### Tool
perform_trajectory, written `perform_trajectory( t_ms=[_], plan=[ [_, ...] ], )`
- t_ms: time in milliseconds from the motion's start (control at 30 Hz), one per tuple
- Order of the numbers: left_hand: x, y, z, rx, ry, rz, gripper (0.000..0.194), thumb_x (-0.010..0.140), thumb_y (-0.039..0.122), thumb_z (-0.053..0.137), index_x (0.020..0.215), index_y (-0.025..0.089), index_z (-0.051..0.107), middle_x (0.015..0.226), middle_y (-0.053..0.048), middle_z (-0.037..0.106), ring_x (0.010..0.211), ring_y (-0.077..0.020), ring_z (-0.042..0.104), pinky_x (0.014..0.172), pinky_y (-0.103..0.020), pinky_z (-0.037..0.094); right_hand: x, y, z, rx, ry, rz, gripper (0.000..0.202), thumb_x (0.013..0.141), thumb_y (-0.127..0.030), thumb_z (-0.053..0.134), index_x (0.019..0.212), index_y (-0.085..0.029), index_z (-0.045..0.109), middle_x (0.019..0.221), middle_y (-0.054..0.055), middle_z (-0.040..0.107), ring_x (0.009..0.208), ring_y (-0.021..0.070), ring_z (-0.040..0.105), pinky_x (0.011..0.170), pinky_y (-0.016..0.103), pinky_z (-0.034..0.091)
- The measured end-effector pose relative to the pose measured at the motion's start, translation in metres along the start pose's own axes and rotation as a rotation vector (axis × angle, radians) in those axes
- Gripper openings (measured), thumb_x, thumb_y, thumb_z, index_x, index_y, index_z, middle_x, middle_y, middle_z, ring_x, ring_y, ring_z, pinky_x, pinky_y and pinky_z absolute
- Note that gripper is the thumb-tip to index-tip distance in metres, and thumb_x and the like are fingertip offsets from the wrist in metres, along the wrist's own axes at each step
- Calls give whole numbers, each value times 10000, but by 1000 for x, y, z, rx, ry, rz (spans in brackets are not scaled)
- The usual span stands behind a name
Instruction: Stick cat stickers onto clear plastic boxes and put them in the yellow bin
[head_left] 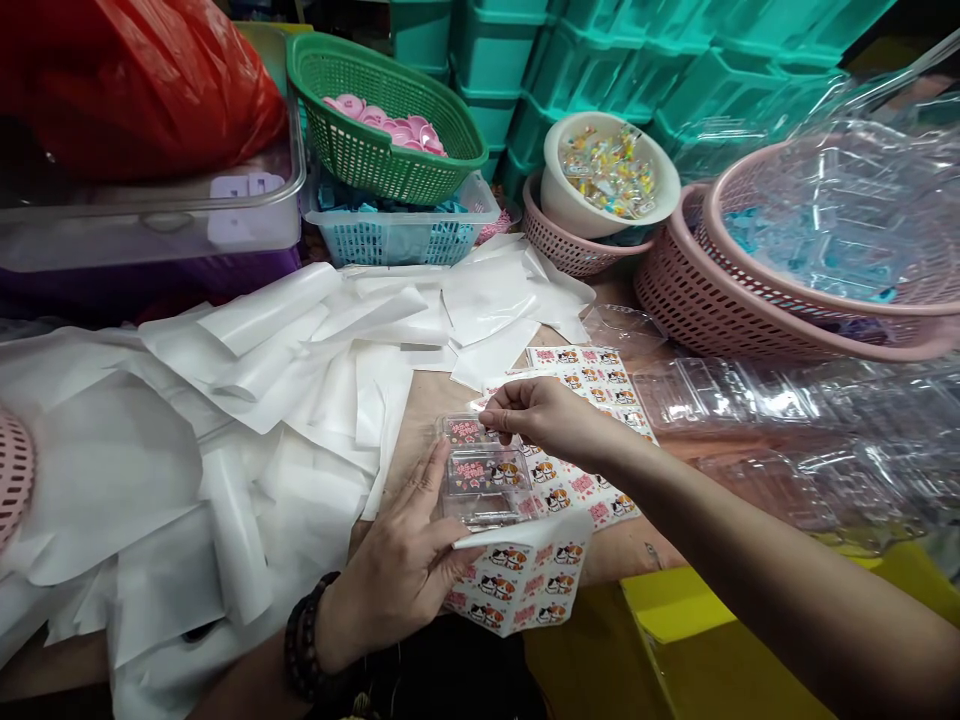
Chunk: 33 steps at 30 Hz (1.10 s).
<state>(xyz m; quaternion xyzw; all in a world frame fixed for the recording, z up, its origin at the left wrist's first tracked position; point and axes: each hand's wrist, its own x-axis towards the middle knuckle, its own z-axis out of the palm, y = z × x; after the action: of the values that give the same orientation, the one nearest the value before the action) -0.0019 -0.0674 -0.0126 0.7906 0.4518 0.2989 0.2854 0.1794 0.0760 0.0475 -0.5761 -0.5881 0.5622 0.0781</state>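
Case [487,474] (clear) btwn LH [405,562] & RH [553,418]

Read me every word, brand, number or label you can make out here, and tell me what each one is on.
"快乐宠物屋", as it seems to read, in pink on the lower sticker on the clear plastic case; a small mark after "快乐" is unclear.
Upper sticker: similar pink characters, too blurred to confirm.
Flat sticker sheet: pink lettering, too small to read.
Folded sticker sheet: pink lettering, too blurred to read.
No other text is readable.
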Motion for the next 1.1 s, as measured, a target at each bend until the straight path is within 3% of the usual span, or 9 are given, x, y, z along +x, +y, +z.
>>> perform_trajectory(
  t_ms=[233, 333, 433, 533, 633, 733, 833, 967, 1100],
  plan=[
    [0, -1, 1, 3, 20, 15, 185, 958, 216, 535, 870, 146, 682, 1663, -101, -31, 1475, -388, 272, 1165, -530, 359, -2, -3, 7, -296, 57, -70, 296, 774, -424, 748, 675, -188, 601, 611, 13, 618, 526, 121, 483, 525, 265, 336],
    [0, -2, 2, 2, 30, 25, 185, 956, 216, 538, 882, 146, 692, 1662, -102, -34, 1471, -395, 282, 1157, -540, 368, -11, -8, 9, -649, 153, -93, 271, 823, -449, 711, 880, -191, 651, 698, 55, 664, 622, 192, 578, 588, 291, 363],
    [-1, -2, 1, -8, 23, 15, 180, 950, 221, 551, 900, 151, 710, 1664, -103, -8, 1462, -396, 302, 1158, -543, 367, -22, -8, 2, -880, 279, -76, 518, 811, -545, 696, 1155, -166, 615, 790, 113, 694, 747, 286, 639, 643, 334, 402],
    [-1, -2, 1, -38, 7, -20, 176, 941, 232, 571, 953, 170, 735, 1665, -96, 40, 1467, -383, 295, 1165, -534, 360, -33, 5, -12, -706, 345, -96, 619, 825, -615, 638, 1237, -157, 580, 849, 116, 704, 780, 287, 651, 689, 366, 453],
    [0, -1, -2, -90, -6, -50, 210, 948, 252, 565, 1016, 179, 750, 1661, -97, 72, 1472, -365, 284, 1169, -520, 355, -45, 27, -13, -322, 189, -120, 556, 844, -675, 555, 1074, -184, 677, 964, 113, 722, 872, 268, 668, 784, 388, 502],
    [-3, 1, -6, -150, -24, -102, 233, 953, 274, 556, 1000, 181, 765, 1657, -87, 86, 1464, -348, 301, 1147, -483, 399, -57, 48, 6, -62, 25, -128, 534, 844, -673, 552, 1041, -207, 722, 1109, 110, 715, 1060, 287, 645, 940, 432, 487],
    [-8, 2, -10, -198, -34, -157, 240, 932, 304, 589, 875, 169, 779, 1651, -79, 122, 1465, -353, 286, 1124, -463, 433, -62, 59, 29, 78, 152, -120, 592, 818, -565, 656, 1305, -232, 616, 1285, 131, 641, 1201, 300, 577, 995, 460, 465],
    [-15, 0, -12, -246, -88, -172, 247, 917, 314, 601, 917, 146, 783, 1641, -111, 187, 1485, -354, 207, 1168, -504, 345, -62, 53, 38, 123, 170, -113, 812, 769, -451, 744, 1480, -233, 419, 1315, 165, 579, 1063, 260, 636, 889, 423, 529],
    [-29, 7, -17, -163, -46, -171, 301, 906, 354, 608, 775, 132, 763, 1636, -142, 193, 1472, -389, 248, 1147, -544, 362, -72, 37, 41, -149, 277, -227, 760, 771, -412, 738, 1442, -202, 448, 1268, 160, 584, 1049, 268, 618, 884, 425, 522]
  ],
)
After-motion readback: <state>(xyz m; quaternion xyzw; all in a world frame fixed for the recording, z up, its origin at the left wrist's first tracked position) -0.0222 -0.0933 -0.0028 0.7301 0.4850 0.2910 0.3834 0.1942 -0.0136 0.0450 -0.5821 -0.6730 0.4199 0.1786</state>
